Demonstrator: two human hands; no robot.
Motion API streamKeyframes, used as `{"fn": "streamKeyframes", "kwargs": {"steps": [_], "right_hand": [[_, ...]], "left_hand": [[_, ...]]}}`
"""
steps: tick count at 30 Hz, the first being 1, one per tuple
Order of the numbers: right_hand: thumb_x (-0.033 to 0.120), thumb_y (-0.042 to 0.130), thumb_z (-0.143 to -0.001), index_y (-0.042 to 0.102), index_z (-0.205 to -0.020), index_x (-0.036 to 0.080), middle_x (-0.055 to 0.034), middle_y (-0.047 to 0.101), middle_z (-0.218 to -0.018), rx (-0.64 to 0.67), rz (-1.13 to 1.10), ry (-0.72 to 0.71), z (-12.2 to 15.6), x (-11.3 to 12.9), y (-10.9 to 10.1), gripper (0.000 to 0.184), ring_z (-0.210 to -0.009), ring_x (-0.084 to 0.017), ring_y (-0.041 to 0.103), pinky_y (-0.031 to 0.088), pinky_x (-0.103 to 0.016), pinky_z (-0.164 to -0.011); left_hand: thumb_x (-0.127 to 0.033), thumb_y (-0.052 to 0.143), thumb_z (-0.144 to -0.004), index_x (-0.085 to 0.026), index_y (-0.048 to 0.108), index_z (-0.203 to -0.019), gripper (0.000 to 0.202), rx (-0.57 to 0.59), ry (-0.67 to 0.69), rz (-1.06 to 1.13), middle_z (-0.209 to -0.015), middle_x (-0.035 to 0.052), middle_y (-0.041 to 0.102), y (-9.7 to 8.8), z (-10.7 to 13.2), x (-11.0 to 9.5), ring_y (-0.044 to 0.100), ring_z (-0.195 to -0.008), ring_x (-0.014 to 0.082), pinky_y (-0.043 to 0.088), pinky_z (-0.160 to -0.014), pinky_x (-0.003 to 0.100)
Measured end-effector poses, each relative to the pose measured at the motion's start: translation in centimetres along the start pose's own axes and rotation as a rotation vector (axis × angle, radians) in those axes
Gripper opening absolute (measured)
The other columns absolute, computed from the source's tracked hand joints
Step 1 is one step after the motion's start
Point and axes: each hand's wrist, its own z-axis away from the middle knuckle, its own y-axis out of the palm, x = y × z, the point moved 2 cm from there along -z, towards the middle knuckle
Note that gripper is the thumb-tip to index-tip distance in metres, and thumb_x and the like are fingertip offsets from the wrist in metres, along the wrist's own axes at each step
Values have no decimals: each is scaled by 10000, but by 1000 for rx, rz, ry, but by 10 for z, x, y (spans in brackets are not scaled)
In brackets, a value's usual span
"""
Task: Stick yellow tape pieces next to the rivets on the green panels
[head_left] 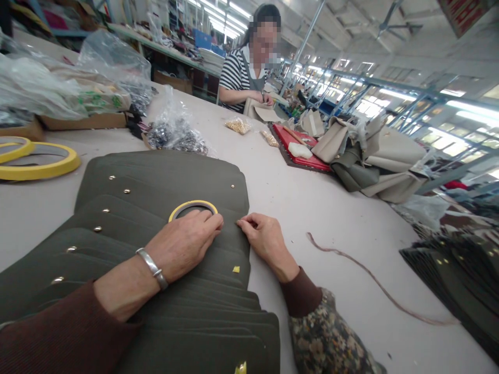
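Note:
Dark olive panels (pixel 163 171) lie overlapped in a fanned stack in front of me, with gold metal studs along their left side. My left hand (pixel 191 234) is closed around a thin roll of yellow tape (pixel 194 203), resting over the panels. At the right edge of the top panel, my right hand (pixel 263 236) is pinched, thumb and forefinger together; whatever is between them is too small to make out. A small yellow tape piece (pixel 236 269) sticks to a panel below the hands, and another yellow piece (pixel 240 368) shows at the bottom edge.
Larger yellow tape rolls (pixel 50 161) lie at the left. Behind the panels sits a clear bag of small metal parts (pixel 177 132). A brown cord (pixel 362 265) crosses the table (pixel 280 192) at right, near stacked dark pieces (pixel 456 275). Across the table a co-worker (pixel 249 67) handles beige material.

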Motion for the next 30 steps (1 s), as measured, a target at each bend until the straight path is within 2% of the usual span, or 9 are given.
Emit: {"fn": "streamKeyframes", "kwargs": {"steps": [3,6,9,10,13,15,19,25,30], "right_hand": [[242,659,-838,767,-755,189,-16,730,-683,54,-2,11,-3,1,-2,146,-608,-139,620,406,-242,-573],[225,665,-823,762,-762,182,3,702,-648,226,-76,-27,-2,-1,-8,123,-580,-115,590,392,-220,-544],[238,682,-811,755,-757,173,22,663,-602,386,-130,-52,-1,-2,-13,112,-532,-96,546,376,-204,-504],[240,683,-811,756,-775,171,22,661,-603,389,-151,-59,0,-1,-14,107,-531,-95,545,382,-202,-502],[217,675,-818,749,-917,164,-7,707,-724,216,-265,-129,1,8,-15,135,-619,-116,609,466,-224,-575],[189,659,-825,724,-1003,168,-34,728,-838,85,-332,-255,3,18,-14,190,-712,-134,645,515,-256,-664],[135,603,-853,693,-1025,175,-57,721,-922,5,-312,-497,9,35,-9,198,-794,-144,655,532,-278,-749],[141,550,-871,665,-834,183,-29,685,-757,-106,-140,-584,11,37,-1,128,-691,-135,625,498,-250,-668],[132,528,-834,647,-780,182,-18,654,-689,-185,-53,-593,10,37,2,140,-624,-128,594,478,-237,-624]], "left_hand": [[-246,377,-979,-192,562,-907,206,-73,60,40,-887,48,631,-4,2,3,610,-851,210,484,-756,343],[-269,343,-992,-198,587,-926,263,-153,97,73,-903,48,670,-7,3,4,638,-835,195,498,-737,321],[-309,363,-993,-208,616,-1040,277,-224,99,112,-1012,53,719,-8,5,5,679,-885,188,525,-769,302],[-320,382,-988,-213,618,-1082,276,-237,89,125,-1042,50,729,-7,6,5,690,-897,187,533,-779,295],[-347,418,-975,-234,614,-1153,288,-237,49,148,-1088,35,742,-6,6,4,711,-916,181,553,-792,277],[-356,412,-977,-240,569,-1242,329,-237,41,142,-1146,40,732,-6,7,3,712,-963,185,561,-820,284],[-328,424,-974,-200,443,-1368,415,-271,44,89,-1170,81,725,-6,7,0,724,-956,214,575,-780,313],[-280,432,-964,-233,526,-1212,270,-224,0,67,-999,33,753,-5,7,-1,725,-785,183,520,-634,259],[-299,401,-972,-225,582,-1046,209,-185,3,128,-946,17,741,-6,4,0,696,-799,162,480,-658,255]]}}
